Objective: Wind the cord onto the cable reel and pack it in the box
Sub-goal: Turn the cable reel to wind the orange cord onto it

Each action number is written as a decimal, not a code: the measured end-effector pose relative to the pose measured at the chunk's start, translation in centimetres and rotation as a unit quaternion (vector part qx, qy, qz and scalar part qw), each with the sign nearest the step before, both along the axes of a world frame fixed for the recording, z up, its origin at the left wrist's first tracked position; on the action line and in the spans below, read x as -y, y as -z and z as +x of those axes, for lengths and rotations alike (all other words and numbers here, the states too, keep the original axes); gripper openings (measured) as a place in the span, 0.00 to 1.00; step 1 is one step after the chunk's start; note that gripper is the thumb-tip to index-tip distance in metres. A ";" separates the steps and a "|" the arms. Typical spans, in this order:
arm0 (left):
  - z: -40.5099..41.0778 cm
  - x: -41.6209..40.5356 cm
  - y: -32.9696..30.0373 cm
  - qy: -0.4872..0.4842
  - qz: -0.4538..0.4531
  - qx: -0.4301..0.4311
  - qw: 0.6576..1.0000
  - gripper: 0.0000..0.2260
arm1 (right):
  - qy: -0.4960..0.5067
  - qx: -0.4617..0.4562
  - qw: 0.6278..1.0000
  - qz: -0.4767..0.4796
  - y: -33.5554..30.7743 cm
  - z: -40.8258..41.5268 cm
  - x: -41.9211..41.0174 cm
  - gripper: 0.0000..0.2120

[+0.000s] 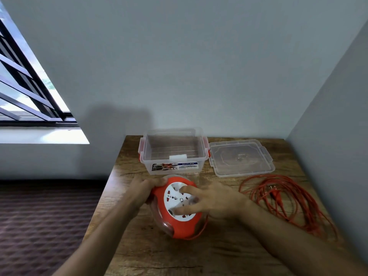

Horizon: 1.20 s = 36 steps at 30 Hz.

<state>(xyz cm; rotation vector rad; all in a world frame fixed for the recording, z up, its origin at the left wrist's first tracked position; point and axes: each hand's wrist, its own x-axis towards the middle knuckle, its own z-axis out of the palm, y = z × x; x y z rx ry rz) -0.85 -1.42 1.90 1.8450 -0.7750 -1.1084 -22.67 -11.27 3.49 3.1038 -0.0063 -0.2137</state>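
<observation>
2 hands hold the cable reel [180, 208] near the worktop's [159, 255] left edge: left hand [142, 191] gripping its rim, right hand [214, 200] spread open on its face. Loose cord [282, 200] fills the right side; the open box [174, 150] and lid [241, 157] sit behind.

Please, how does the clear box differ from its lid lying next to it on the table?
The clear box is deep, with tall walls; the lid is flat and shallow. The box has red side latches and a printed label on its front; the lid shows neither. The box stands left, the lid to its right. Both are transparent plastic, empty, resting on the wooden table.
</observation>
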 end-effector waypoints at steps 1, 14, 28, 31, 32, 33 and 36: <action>0.1 0.3 -0.2 0.016 -0.005 0.010 1.000 0.09 | -0.015 -0.012 1.000 -0.011 0.0 0.1 0.0 0.35; -1.2 -0.5 -0.5 0.009 -0.075 0.054 0.996 0.08 | 0.230 0.013 0.973 0.020 0.6 2.1 -1.3 0.33; -1.7 -0.5 0.0 -0.080 -0.107 -0.030 0.991 0.06 | 0.439 0.226 0.789 0.366 0.5 1.5 -1.5 0.13; -0.5 0.2 -0.2 -0.028 -0.077 -0.020 0.996 0.12 | 0.205 0.101 0.969 0.093 0.1 0.4 -0.1 0.25; -0.2 0.5 -0.4 -0.013 -0.065 -0.017 0.998 0.12 | 0.155 0.070 0.983 0.065 -0.2 0.3 0.3 0.28; 0.2 0.8 -0.6 0.004 -0.051 -0.013 0.999 0.12 | 0.117 0.050 0.991 0.051 -0.6 0.2 0.6 0.30; 1.4 1.9 -1.3 0.084 -0.015 0.006 0.996 0.13 | -0.003 0.024 1.000 -0.001 -1.1 0.3 1.3 0.34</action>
